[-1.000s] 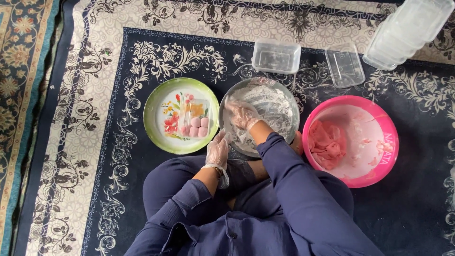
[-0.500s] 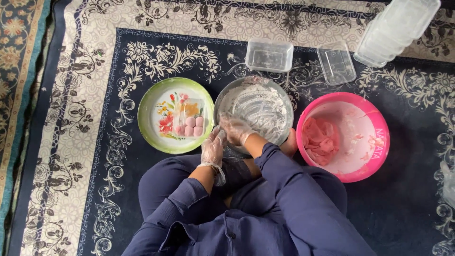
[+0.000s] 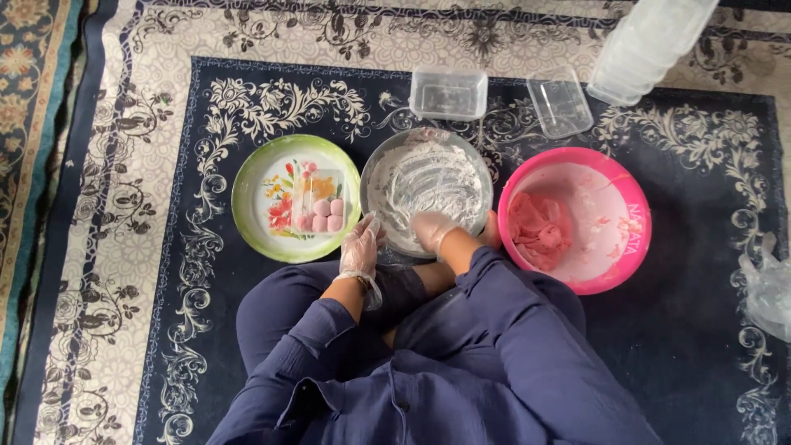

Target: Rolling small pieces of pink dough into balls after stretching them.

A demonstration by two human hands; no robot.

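A person in dark blue clothes sits cross-legged on a navy and cream patterned carpet (image 3: 148, 247), with three round vessels in a row in front of the knees.

In the middle stands a round metal bowl (image 3: 427, 198) dusted inside with white flour, smeared in streaks across its base and wall. The right hand (image 3: 432, 228), in a thin clear plastic glove, rests inside the bowl at its near rim, fingers curled down into the flour; whether its grip closes on anything cannot be told. The left hand (image 3: 360, 245), gloved the same way, sits at the bowl's near-left edge with its fingers loosely spread, holding nothing visible.

To the left, just beside the bowl, lies a round green-rimmed plate with a flower print (image 3: 296, 198). On it sits a small clear rectangular tray holding several small pink dough balls (image 3: 321, 216).

To the right, touching or nearly touching the metal bowl, is a round pink plastic basin (image 3: 575, 219), its inside smeared with flour, with a lump of pink dough (image 3: 537, 231) against its left wall.

Beyond the bowl lie an empty clear plastic box (image 3: 449, 93) and a clear flat lid (image 3: 559, 102) beside it. A tilted stack of clear plastic boxes (image 3: 649, 45) leans at the top right. A crumpled clear plastic bag (image 3: 768, 288) lies at the right edge.
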